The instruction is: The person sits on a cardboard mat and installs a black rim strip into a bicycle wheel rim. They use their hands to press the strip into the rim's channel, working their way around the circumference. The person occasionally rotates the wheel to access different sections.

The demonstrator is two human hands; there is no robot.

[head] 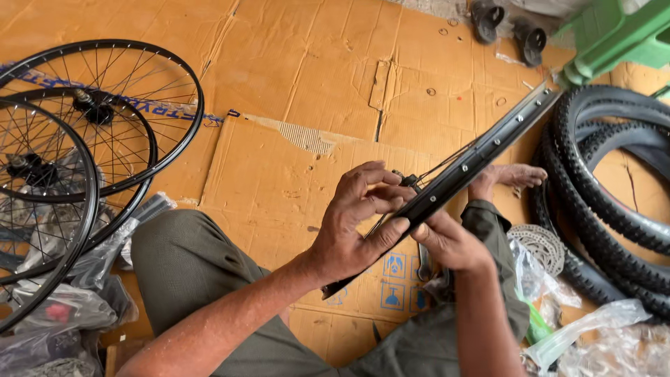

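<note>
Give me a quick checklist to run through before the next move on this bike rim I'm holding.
1. Left hand grips the black rim: ok.
2. Right hand supports the rim from below: ok.
3. Spokes attached on the rim's far side: cannot tell, mostly hidden.
4. Wrench within reach, lying on the cardboard under the hands: ok.
5. Rim stands apart from the tyres to the right: ok.
6. Finished wheels lie apart at left: ok.

Place: bicycle workshop floor
Evidence: spoked wheels [91,126] left, knobby tyres [614,209] right, flattened cardboard [307,84] as work surface
</note>
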